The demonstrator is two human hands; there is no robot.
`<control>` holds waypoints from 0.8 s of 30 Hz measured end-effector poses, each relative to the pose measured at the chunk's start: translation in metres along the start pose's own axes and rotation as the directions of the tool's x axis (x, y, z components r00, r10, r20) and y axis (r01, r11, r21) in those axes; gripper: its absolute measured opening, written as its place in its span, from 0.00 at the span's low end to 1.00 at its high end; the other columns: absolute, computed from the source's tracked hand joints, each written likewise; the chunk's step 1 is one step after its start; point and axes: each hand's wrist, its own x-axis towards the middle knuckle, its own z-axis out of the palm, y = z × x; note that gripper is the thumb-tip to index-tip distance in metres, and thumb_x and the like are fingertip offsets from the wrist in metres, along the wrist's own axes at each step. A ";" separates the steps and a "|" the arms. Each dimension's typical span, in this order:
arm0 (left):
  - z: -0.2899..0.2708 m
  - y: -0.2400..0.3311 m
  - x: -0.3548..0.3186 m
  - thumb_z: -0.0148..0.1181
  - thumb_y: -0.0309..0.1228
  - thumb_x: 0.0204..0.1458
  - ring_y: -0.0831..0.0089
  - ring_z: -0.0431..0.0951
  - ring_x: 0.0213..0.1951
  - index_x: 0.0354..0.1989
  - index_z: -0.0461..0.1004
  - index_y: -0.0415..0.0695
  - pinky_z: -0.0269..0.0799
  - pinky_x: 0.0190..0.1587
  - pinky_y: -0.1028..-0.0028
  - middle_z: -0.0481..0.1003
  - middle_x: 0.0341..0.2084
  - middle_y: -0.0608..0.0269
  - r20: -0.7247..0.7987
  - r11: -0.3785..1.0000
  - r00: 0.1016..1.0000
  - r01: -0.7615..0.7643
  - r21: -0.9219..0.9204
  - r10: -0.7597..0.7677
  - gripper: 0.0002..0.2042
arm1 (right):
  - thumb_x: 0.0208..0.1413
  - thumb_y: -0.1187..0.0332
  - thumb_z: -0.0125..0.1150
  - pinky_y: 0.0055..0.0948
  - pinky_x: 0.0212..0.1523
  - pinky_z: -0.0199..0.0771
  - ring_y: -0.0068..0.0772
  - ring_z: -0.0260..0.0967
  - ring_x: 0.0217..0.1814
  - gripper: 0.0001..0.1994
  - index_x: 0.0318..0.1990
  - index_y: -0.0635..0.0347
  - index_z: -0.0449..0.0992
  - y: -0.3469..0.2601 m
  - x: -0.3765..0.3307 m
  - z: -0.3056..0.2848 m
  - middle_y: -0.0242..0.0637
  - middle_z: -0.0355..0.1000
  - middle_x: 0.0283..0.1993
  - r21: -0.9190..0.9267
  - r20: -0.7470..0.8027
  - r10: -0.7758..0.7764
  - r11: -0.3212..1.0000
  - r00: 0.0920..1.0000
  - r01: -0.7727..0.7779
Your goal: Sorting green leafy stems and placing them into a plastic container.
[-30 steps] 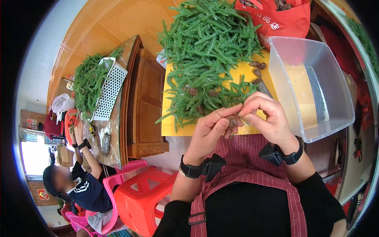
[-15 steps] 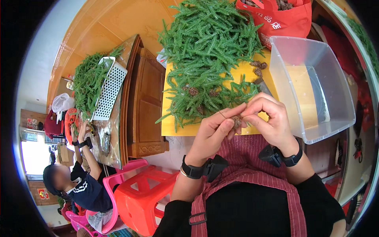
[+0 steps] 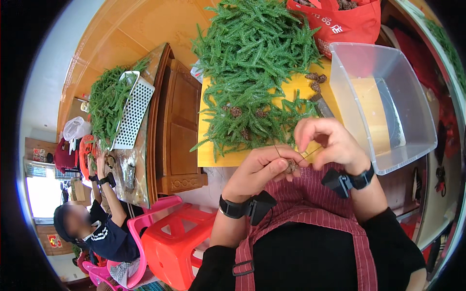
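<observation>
One small pine cone (image 3: 291, 166) sits pinched in the left hand (image 3: 259, 169) above the apron, one thin wire (image 3: 310, 154) pinched in the right hand (image 3: 330, 143), now drawn farther apart.

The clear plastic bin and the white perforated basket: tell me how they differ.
The clear plastic bin is see-through with smooth solid walls; the white perforated basket is opaque and full of small holes. The bin stands by the right hand and holds no greenery; the basket sits on the far table to the left, with green sprigs heaped in and around it. Both are rectangular, open-topped containers.
</observation>
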 end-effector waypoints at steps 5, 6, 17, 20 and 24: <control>0.002 -0.001 0.000 0.46 0.38 0.56 0.76 0.71 0.33 0.41 0.68 0.31 0.67 0.36 0.79 0.70 0.33 0.58 0.022 0.993 0.998 0.060 -0.101 -0.058 0.18 | 0.56 0.62 0.49 0.23 0.41 0.62 0.26 0.62 0.39 0.12 0.33 0.65 0.70 0.020 0.004 0.002 0.36 0.66 0.35 0.418 -0.154 0.214 0.899 0.965 -0.132; 0.000 0.000 -0.001 0.46 0.37 0.56 0.76 0.71 0.34 0.42 0.68 0.31 0.67 0.37 0.79 0.70 0.35 0.58 0.047 0.988 0.993 0.114 -0.104 -0.109 0.18 | 0.55 0.65 0.49 0.23 0.42 0.62 0.26 0.63 0.39 0.10 0.34 0.65 0.70 0.012 0.008 0.009 0.36 0.66 0.36 0.270 -0.094 0.217 0.945 0.972 -0.185; 0.002 -0.002 -0.003 0.44 0.34 0.57 0.79 0.72 0.34 0.44 0.68 0.33 0.67 0.36 0.82 0.73 0.35 0.60 0.081 0.980 0.977 0.200 -0.025 -0.197 0.16 | 0.52 0.74 0.53 0.19 0.37 0.65 0.20 0.65 0.35 0.03 0.33 0.63 0.69 -0.001 0.012 0.019 0.32 0.67 0.34 0.204 -0.014 0.363 0.913 0.932 -0.353; 0.006 0.001 0.000 0.44 0.35 0.57 0.81 0.71 0.31 0.44 0.69 0.33 0.65 0.33 0.85 0.73 0.32 0.62 0.081 0.986 0.982 0.166 0.027 -0.168 0.16 | 0.54 0.72 0.52 0.17 0.33 0.66 0.19 0.65 0.32 0.04 0.33 0.62 0.68 -0.008 0.011 0.025 0.31 0.67 0.32 0.304 -0.058 0.367 0.892 0.928 -0.334; 0.009 0.001 -0.001 0.44 0.37 0.57 0.82 0.69 0.29 0.44 0.69 0.33 0.62 0.30 0.85 0.72 0.30 0.63 0.058 0.990 0.989 0.130 0.053 -0.133 0.18 | 0.55 0.71 0.51 0.15 0.30 0.66 0.18 0.66 0.30 0.04 0.33 0.62 0.67 -0.006 0.010 0.025 0.31 0.68 0.31 0.258 -0.062 0.326 0.918 0.943 -0.301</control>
